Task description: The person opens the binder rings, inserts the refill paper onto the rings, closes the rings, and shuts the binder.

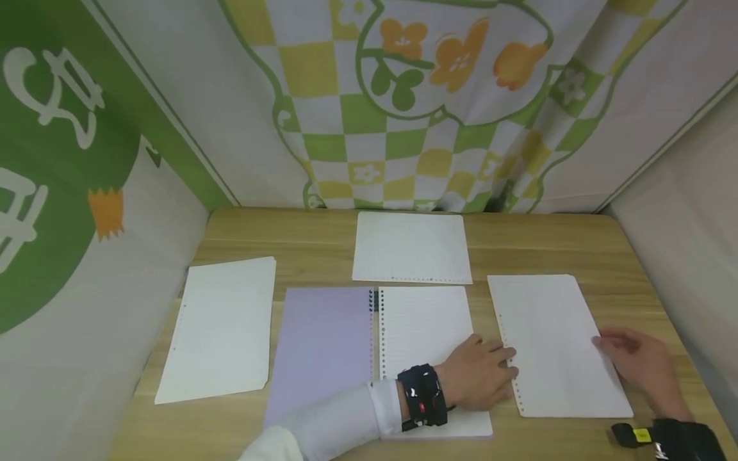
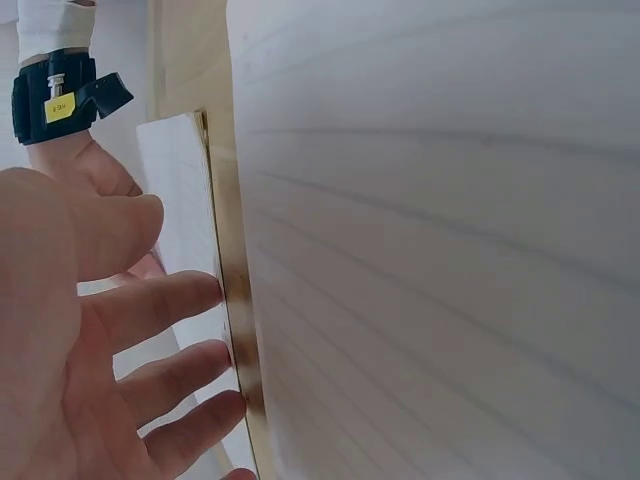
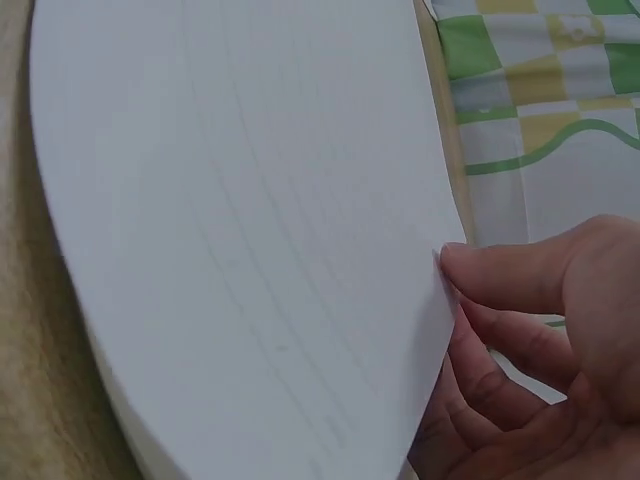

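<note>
Right hand (image 1: 642, 365) pinching outer edge of loose sheet (image 1: 556, 346), thumb on top. Left hand (image 1: 478, 378) flat, fingers straight, touching sheet's punched edge, resting on open binder (image 1: 403, 333).

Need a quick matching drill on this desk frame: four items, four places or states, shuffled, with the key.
Items:
1. lilac cover
2. punched sheet
3. grid sheet
4. paper stack

Places or states:
A. at the table's far edge, below the checked cloth
B. alone at the table's left side, no hand on it
C. folded open, left of the binder's rings
D. right edge pinched by the right hand, holed edge touched by the left hand

Pairs: 1-C, 2-D, 3-A, 4-B
</note>
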{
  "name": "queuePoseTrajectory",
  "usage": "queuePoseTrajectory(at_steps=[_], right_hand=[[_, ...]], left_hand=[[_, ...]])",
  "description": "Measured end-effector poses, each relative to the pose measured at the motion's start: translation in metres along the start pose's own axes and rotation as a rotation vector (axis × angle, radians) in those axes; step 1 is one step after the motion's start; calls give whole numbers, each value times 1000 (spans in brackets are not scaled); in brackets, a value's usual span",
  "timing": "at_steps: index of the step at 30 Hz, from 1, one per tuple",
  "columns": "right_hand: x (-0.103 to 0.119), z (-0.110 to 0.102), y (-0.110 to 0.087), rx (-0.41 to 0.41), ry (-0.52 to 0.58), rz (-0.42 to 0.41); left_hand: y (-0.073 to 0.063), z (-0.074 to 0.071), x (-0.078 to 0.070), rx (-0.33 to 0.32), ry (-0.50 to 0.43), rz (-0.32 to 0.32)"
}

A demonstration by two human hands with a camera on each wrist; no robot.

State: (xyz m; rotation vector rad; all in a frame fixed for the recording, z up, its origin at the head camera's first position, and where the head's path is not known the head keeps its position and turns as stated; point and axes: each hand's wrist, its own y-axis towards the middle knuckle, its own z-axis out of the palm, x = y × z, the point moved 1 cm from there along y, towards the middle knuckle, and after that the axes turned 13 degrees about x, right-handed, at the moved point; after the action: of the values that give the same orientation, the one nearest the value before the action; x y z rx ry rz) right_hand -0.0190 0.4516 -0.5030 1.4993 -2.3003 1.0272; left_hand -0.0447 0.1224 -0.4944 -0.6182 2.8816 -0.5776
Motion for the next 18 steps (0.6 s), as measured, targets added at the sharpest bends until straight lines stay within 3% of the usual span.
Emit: queuePoseTrajectory(at_steps=[10,14,18], right_hand=[[-2,-5,2,218,8,17],[-8,-1,-5,275,82,107],[-14,1,-9,291,175,119]], left_hand=[[-13,3,3,-32,-23,7],[-12,6,5,-47,-105,22],[-9,8,12,-136,-275,-17]])
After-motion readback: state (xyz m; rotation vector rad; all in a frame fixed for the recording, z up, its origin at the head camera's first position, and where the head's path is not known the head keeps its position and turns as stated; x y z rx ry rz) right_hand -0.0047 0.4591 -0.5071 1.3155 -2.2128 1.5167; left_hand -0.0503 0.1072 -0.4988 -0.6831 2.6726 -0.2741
